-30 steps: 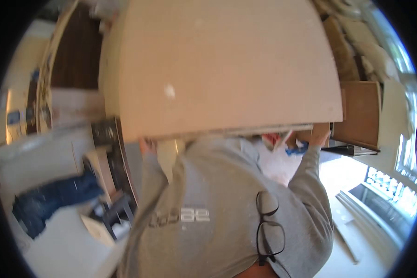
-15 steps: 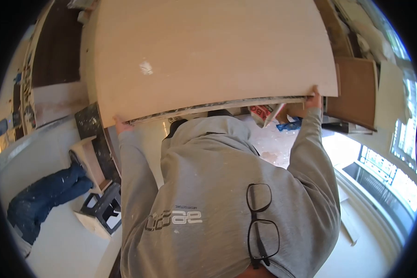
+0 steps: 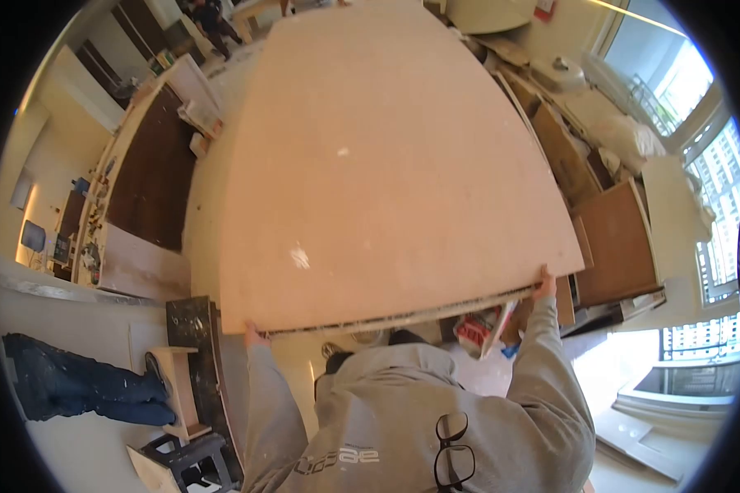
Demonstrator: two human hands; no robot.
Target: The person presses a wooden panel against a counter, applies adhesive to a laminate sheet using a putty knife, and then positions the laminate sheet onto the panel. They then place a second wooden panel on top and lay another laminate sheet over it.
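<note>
Large plywood sheet [image 3: 386,164], near edge clamped at both corners: left hand [image 3: 253,334] and right hand [image 3: 544,283] closed on it

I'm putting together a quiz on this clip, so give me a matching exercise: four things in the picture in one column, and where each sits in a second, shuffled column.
Things:
1. large board
2. left hand
3. right hand
4. glasses

Places:
A. hanging on the front of the grey sweatshirt
B. gripping the near edge of the board at its left corner
C. held up in both hands, filling the middle of the view
D. gripping the near edge of the board at its right corner

Pairs: 1-C, 2-B, 3-D, 4-A
</note>
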